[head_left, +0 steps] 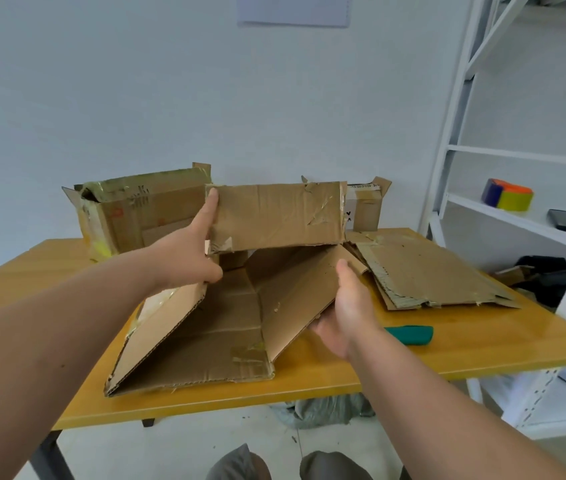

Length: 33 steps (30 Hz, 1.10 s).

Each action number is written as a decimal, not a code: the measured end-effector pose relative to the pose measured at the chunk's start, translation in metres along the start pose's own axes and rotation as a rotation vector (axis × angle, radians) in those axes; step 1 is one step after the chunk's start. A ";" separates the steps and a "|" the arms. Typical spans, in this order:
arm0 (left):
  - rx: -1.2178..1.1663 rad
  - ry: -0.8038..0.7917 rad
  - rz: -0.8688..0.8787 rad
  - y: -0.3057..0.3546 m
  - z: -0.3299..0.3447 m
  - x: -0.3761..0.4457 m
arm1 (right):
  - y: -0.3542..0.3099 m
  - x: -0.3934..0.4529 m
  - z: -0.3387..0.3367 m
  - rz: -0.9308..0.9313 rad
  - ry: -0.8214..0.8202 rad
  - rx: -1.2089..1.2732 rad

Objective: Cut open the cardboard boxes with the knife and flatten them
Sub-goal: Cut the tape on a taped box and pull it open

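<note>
Our left hand grips the cut box at its raised flap, our right hand cups its 3 o'clock wall — half flattened. The knife lies at 4 o'clock, a flat stack at 2; two boxes remain at 11 and 1, contents hidden.

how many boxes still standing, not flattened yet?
2: one taped box at the table's back left, one box partly hidden behind the opened box in the hands. More may be hidden.
</note>
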<state>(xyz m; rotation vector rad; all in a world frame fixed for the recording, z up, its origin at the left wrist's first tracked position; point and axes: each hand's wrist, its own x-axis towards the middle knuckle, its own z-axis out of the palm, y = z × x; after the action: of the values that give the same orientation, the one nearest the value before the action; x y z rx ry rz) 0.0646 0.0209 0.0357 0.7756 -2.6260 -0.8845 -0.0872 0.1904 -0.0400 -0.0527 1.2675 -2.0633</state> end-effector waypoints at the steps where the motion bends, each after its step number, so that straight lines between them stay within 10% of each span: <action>1: 0.006 0.000 0.006 -0.002 0.004 0.000 | 0.000 -0.001 -0.003 0.015 0.001 0.011; 17: 0.122 -0.014 -0.021 -0.033 0.077 0.000 | -0.016 0.005 -0.050 -0.432 0.316 -0.734; 24: 0.273 -0.204 0.002 -0.053 0.079 0.000 | -0.018 0.007 -0.067 -0.263 0.266 -0.521; 33: 0.325 -0.427 -0.089 -0.043 0.079 0.009 | -0.027 0.022 -0.084 -0.155 0.323 -1.071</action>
<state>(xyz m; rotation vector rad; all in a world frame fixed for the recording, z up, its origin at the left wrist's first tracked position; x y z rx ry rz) 0.0430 0.0250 -0.0518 0.8649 -3.1900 -0.7172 -0.1502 0.2493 -0.0695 -0.3144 2.4972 -1.3012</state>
